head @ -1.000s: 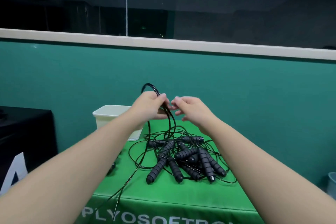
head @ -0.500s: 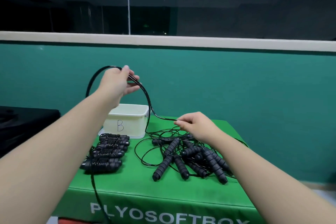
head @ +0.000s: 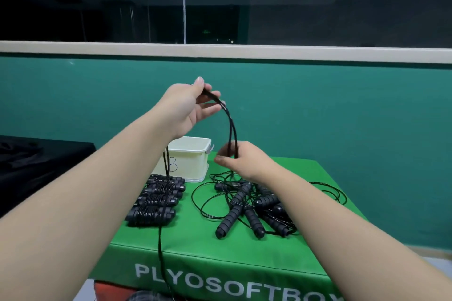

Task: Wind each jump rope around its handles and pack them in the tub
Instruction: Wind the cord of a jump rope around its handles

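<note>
Overhead, we pinch the black rope point(head: 231, 127) in our raised left hand point(head: 188, 107); it arcs down into our right hand point(head: 241, 160), whose grip closes around the doubled strands above the tangled pile point(head: 254, 205). Four wound ropes point(head: 156, 199) lie on the green counter point(head: 195, 234) before the tub point(head: 188, 161).

Both bare forearms reach forward; the left hand point(head: 189, 107) is raised higher, thumb and fingers pinching a doubled black cord point(head: 231, 127), while the right hand point(head: 242, 160) sits lower, its fingers curled round the same 2 strands
</note>
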Demonstrator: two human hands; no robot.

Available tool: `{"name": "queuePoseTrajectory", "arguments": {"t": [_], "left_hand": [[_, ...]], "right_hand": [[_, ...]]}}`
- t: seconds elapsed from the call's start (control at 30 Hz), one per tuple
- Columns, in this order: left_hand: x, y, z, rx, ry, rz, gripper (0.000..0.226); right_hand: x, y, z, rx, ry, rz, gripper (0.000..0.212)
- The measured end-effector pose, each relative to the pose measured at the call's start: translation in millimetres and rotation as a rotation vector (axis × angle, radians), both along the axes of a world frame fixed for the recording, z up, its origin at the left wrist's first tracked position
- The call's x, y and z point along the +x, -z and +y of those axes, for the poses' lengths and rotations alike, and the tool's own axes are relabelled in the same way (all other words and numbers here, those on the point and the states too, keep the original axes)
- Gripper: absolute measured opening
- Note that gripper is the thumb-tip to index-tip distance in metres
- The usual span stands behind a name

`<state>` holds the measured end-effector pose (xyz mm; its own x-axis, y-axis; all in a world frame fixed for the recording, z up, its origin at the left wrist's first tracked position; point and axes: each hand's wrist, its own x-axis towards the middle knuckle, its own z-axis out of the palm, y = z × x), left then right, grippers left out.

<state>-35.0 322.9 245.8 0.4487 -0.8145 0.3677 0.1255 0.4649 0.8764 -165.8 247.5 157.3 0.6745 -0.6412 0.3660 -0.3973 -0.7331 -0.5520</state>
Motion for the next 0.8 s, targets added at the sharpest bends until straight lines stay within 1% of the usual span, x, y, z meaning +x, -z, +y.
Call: {"name": "queuePoseTrajectory", "arguments": {"t": [0.03, 0.1, 0.17, 0.23, 0.3, 0.33, 0.37, 0.43, 0.47, 0.53, 0.67, 0.7, 0.8], "left_hand": [[1, -5, 2, -0.018, -0.003, 0.02, 0.029], [8, -15, 7, -0.05, -0.019, 0.062, 0.03], [16, -25, 11, -0.052, -0.052, 0.063, 0.03], [22, -32, 13, -0.017, -0.091, 0.025, 0.031], [27, -38, 12, 0.041, -0.151, -0.054, 0.03], [30, -41, 11, 0.075, -0.196, -0.129, 0.03], [32, -42, 9, 0.117, -0.248, -0.241, 0.028], [34, -40, 3, 0.22, -0.317, -0.527, 0.025], [33, -37, -1, 0.258, -0.315, -0.649, 0.024], [30, -29, -12, 0.281, -0.269, -0.789, 0.025], [20, -33, -32, 0.17, -0.297, -0.942, 0.032], [18, -39, -36, 0.13, -0.299, -0.936, 0.033], [12, -59, -49, 0.041, -0.269, -0.833, 0.032]], "right_hand": [[-3, 3, -4, -0.001, 0.047, 0.048, 0.022], [-15, 15, -17, -0.006, 0.149, 0.176, 0.029], [-32, 29, -30, -0.024, 0.231, 0.244, 0.034], [-47, 40, -43, -0.047, 0.3, 0.301, 0.04], [-59, 45, -51, -0.058, 0.353, 0.35, 0.042], [-64, 47, -54, -0.055, 0.366, 0.353, 0.042], [-68, 47, -56, -0.049, 0.371, 0.34, 0.042], [-73, 47, -59, -0.027, 0.378, 0.276, 0.039], [-74, 47, -60, -0.023, 0.381, 0.242, 0.038], [-74, 48, -61, -0.024, 0.383, 0.191, 0.039], [-70, 53, -64, 0.009, 0.393, 0.164, 0.043], [-69, 54, -65, 0.021, 0.402, 0.156, 0.042], [-67, 60, -72, 0.058, 0.423, 0.09, 0.037]]}}
